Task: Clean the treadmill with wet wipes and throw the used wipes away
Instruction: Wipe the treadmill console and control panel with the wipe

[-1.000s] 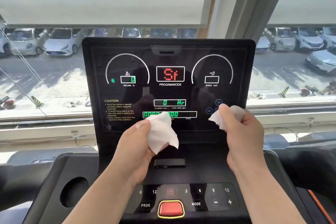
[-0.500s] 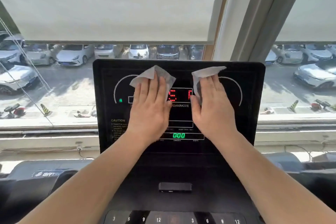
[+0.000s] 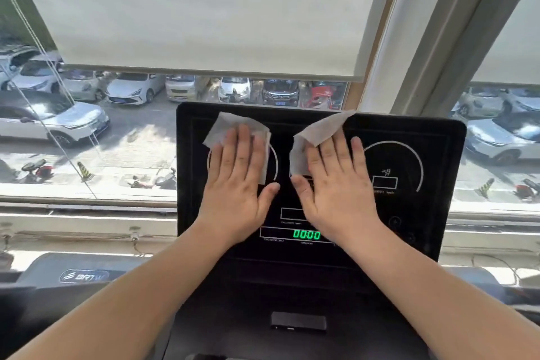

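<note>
The treadmill's black display panel (image 3: 409, 228) stands upright in front of me, showing a green 00:00 readout. My left hand (image 3: 238, 184) lies flat with straight fingers, pressing a white wet wipe (image 3: 222, 128) against the upper left of the panel. My right hand (image 3: 336, 187) is flat too, pressing a second white wipe (image 3: 318, 133) on the upper middle of the panel. That wipe's top corner pokes past the panel's upper edge. The two hands are side by side, thumbs nearly touching.
Behind the panel is a window (image 3: 87, 140) with a lowered cream roller blind (image 3: 204, 9) and its cord at the left. A grey window post (image 3: 438, 38) rises at the right. Below the panel sits the dark console (image 3: 298, 321) with a small slot.
A second ago both hands held crumpled wipes low on the panel. They went up, flattened the wipes on the screen, and have since slid a little higher toward the panel's top edge.
</note>
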A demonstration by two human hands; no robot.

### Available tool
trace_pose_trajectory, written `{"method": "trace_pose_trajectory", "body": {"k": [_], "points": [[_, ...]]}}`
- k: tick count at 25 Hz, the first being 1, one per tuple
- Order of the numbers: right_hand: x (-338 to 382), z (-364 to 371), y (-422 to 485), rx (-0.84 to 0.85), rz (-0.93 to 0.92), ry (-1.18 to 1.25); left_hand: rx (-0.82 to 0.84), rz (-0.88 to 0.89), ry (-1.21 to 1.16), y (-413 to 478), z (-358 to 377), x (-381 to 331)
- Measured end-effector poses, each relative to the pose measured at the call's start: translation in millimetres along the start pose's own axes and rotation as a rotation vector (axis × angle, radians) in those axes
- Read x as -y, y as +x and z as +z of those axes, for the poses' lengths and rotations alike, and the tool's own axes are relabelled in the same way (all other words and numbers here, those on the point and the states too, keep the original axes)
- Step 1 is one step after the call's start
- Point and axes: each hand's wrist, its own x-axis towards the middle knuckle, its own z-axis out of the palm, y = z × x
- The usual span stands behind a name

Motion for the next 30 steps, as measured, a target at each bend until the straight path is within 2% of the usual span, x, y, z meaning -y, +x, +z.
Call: {"method": "trace_pose_trajectory", "body": {"k": [2,3,4,6,7,8,10,12,15,17,20,26,28,30], "points": [[20.3,6.2,-7.5,0.029,-0.196,-0.036,0.011,0.180,0.107,-4.8,2.6,13.7],[20.0,4.1,-4.9,0.034,-0.230,-0.064,0.013,0.161,0.143,0.0,-1.4,29.3],[15.5,0.6,1.7,0.027,-0.206,-0.086,0.019,0.064,0.141,6.0,-8.5,43.9],[10.2,-10.0,20.0,0.010,-0.037,-0.071,0.007,-0.146,0.063,11.8,-20.7,61.5],[12.9,-15.3,27.5,0.002,0.034,-0.054,0.008,-0.141,0.044,10.1,-21.2,59.0],[21.6,-18.6,33.0,-0.005,0.040,-0.045,0.002,-0.064,0.046,5.5,-17.4,52.3],[44.1,-21.5,40.3,-0.023,-0.116,-0.051,-0.002,0.145,0.098,0.2,-11.7,47.5],[55.4,-29.8,51.2,-0.030,-0.259,-0.063,-0.009,0.199,0.139,16.3,-20.5,66.2],[47.1,-46.1,78.4,-0.004,-0.180,-0.012,0.000,0.032,0.101,42.6,-42.8,84.7],[38.7,-49.7,84.6,-0.034,-0.150,0.069,-0.031,0.011,0.069,50.6,-48.8,76.2],[16.8,-52.2,79.1,-0.086,-0.111,0.060,-0.080,0.075,0.010,67.3,-58.1,52.6],[-31.2,-69.0,57.5,0.000,0.115,-0.222,-0.057,0.287,-0.036,93.3,-52.5,-24.2],[-23.8,-69.4,58.3,0.023,0.150,-0.270,-0.046,0.318,0.008,88.4,-51.4,-16.7],[-4.4,-61.0,58.0,0.043,0.118,-0.207,-0.026,0.238,0.076,76.7,-50.4,11.9]]}}
